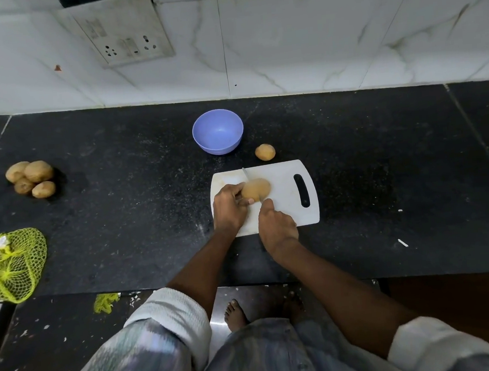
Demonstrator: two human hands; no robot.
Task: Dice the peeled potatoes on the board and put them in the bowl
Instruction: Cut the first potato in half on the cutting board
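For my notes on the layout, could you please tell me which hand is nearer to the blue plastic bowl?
Left. The left hand holds the potato below the blue plastic bowl; the right hand sits lower, farther from it.

A white plastic cutting board point(284, 188) with a slot handle lies flat in the middle of the frame. On its left part sits a pale brown oval potato point(256, 189), lying on its side. Just above the board sits a smaller round potato point(265, 152) (off the board). An empty round blue plastic bowl point(218, 131) stands upright up and left of it.
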